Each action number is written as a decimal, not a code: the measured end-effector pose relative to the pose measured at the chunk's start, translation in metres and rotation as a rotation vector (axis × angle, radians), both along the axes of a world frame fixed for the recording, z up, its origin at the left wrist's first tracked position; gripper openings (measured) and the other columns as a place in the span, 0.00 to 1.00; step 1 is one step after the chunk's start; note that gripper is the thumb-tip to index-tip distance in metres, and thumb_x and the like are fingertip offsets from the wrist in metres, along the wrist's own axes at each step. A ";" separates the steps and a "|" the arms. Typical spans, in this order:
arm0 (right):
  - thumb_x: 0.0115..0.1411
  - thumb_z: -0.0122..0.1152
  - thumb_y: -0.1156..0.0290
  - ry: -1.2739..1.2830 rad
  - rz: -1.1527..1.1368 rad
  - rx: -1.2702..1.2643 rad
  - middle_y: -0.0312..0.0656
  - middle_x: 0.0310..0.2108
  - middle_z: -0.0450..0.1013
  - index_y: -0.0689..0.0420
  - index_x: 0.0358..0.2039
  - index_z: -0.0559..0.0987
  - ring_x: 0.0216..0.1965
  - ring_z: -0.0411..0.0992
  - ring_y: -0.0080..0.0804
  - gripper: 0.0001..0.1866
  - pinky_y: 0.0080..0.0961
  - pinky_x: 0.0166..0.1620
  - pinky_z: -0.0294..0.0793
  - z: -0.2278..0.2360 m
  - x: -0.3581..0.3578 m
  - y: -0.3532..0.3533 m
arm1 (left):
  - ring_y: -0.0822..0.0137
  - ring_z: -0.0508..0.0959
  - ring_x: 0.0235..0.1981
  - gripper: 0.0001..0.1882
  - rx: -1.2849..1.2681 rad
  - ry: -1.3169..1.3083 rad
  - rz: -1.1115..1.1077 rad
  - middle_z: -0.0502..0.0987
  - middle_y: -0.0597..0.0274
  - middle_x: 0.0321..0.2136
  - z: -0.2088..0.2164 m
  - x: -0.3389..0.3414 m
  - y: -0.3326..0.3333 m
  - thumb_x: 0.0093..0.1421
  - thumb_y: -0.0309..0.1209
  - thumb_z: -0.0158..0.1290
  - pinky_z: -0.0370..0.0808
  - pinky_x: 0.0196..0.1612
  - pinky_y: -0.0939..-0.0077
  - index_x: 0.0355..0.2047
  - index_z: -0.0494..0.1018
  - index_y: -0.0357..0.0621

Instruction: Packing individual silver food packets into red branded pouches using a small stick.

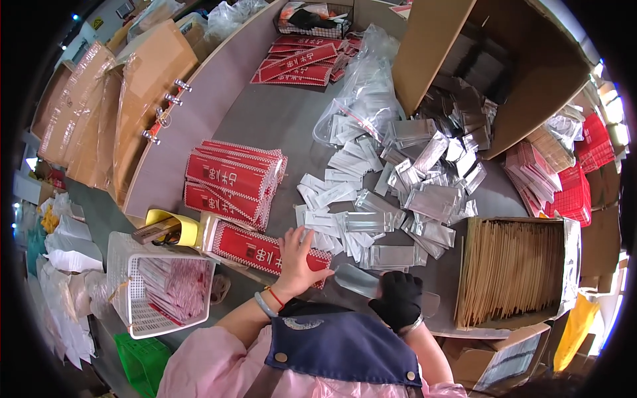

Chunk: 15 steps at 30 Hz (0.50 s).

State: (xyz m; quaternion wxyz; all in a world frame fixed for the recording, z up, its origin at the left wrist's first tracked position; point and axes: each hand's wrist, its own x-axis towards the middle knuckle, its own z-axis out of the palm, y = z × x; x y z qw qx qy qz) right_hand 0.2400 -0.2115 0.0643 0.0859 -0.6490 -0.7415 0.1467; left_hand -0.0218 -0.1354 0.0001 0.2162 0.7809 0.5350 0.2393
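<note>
Left hand [296, 264]: fingers spread, resting across the red packet [244, 248] toward its right end; | right hand [397, 300], black-gloved: fingers curled closed on a clear pouch [355, 281]; | red packet: near edge of tabletop [242, 123], left of pouch; | silvery packets [432, 201]: heaped beyond both hands

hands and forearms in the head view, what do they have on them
The left hand is ungloved, with a pale grey bangle and a thin red cord at its wrist. The right hand wears a black glove, with a silvery band at the wrist. The sleeves are light pink.
</note>
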 end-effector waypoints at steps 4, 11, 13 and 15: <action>0.41 0.72 0.49 0.100 0.115 -0.131 0.44 0.41 0.72 0.54 0.46 0.74 0.44 0.71 0.45 0.34 0.46 0.45 0.64 -0.031 -0.033 0.012 | 0.38 0.57 0.62 0.56 -0.007 0.042 0.014 0.59 0.44 0.61 0.005 0.003 -0.001 0.37 0.47 0.74 0.51 0.63 0.34 0.63 0.59 0.42; 0.40 0.75 0.54 0.196 0.012 0.291 0.45 0.45 0.74 0.53 0.49 0.76 0.48 0.72 0.47 0.34 0.45 0.49 0.68 -0.041 -0.014 0.022 | 0.49 0.67 0.55 0.37 0.151 -0.069 -0.097 0.67 0.53 0.54 0.002 0.003 0.050 0.48 0.35 0.68 0.62 0.57 0.46 0.58 0.66 0.46; 0.44 0.72 0.60 0.260 -0.148 0.198 0.48 0.46 0.74 0.55 0.47 0.76 0.48 0.71 0.49 0.29 0.44 0.52 0.69 -0.018 0.032 0.018 | 0.53 0.72 0.46 0.25 0.188 0.133 -0.040 0.72 0.59 0.43 0.011 0.010 0.069 0.48 0.31 0.66 0.66 0.48 0.55 0.48 0.73 0.48; 0.46 0.73 0.72 0.131 -0.332 0.433 0.47 0.43 0.75 0.59 0.46 0.76 0.49 0.72 0.47 0.24 0.36 0.55 0.69 -0.034 0.085 -0.006 | 0.56 0.73 0.42 0.18 0.136 0.244 -0.055 0.73 0.62 0.37 0.007 0.012 0.081 0.47 0.31 0.66 0.66 0.44 0.57 0.40 0.76 0.50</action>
